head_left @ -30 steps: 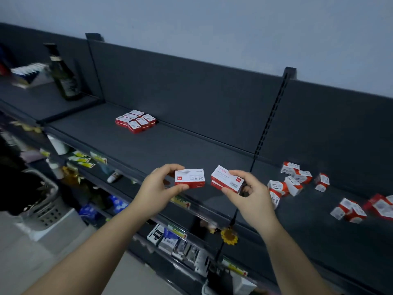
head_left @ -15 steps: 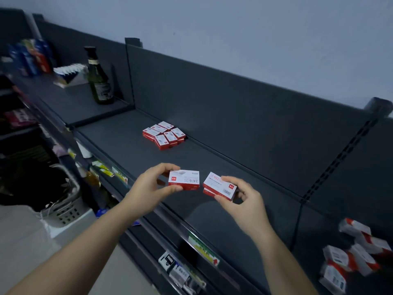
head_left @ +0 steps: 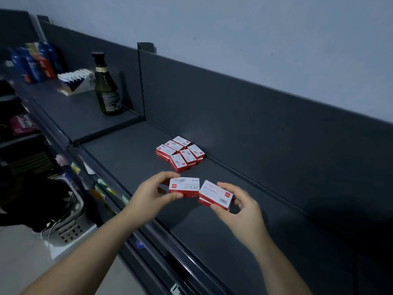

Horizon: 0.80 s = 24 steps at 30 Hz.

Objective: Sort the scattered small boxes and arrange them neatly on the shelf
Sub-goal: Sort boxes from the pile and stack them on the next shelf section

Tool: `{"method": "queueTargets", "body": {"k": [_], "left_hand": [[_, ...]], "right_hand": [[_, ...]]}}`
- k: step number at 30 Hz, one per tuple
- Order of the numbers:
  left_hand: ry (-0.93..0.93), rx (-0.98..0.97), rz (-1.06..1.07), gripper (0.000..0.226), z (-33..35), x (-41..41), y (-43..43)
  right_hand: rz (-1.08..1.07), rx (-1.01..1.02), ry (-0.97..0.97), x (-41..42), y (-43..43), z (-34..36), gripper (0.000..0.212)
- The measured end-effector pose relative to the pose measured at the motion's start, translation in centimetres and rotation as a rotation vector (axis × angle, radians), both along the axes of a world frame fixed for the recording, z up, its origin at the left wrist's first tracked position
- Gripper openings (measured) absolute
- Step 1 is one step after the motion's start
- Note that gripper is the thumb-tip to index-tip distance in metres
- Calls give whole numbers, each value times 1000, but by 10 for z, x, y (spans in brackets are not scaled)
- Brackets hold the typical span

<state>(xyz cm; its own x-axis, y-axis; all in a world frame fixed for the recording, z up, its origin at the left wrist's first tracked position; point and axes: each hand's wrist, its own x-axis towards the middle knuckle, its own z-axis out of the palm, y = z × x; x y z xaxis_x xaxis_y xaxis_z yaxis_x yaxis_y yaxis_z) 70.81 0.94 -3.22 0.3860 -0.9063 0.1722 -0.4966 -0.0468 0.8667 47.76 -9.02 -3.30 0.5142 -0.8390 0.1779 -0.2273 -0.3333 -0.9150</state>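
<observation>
My left hand pinches a small red-and-white box between thumb and fingers. My right hand grips a second red-and-white box with a barcode on its side. The two boxes almost touch, held just above the dark shelf board. A neat group of several like boxes lies flat on the shelf a short way beyond my hands, near the back panel.
A dark glass bottle stands on the adjoining shelf at the left, beside a white display tray and blue and red packets. A grey basket sits on the floor at lower left. Lower shelves hold small goods.
The view has swung left: the scattered boxes at the right have left the frame and the arranged group is now close. Both hands have carried their boxes toward that group.
</observation>
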Motion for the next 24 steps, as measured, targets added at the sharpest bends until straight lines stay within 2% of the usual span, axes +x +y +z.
{"method": "queueTargets", "body": {"k": [9, 15, 24], "left_hand": [[16, 24, -256, 41, -17, 93, -26], [57, 60, -330, 42, -33, 147, -25], [62, 65, -409, 47, -48, 177, -35]], "right_hand": [[-304, 58, -61, 76, 18, -18, 48], [-408, 65, -42, 125, 49, -31, 47], [-461, 56, 79, 161, 56, -38, 48]]}}
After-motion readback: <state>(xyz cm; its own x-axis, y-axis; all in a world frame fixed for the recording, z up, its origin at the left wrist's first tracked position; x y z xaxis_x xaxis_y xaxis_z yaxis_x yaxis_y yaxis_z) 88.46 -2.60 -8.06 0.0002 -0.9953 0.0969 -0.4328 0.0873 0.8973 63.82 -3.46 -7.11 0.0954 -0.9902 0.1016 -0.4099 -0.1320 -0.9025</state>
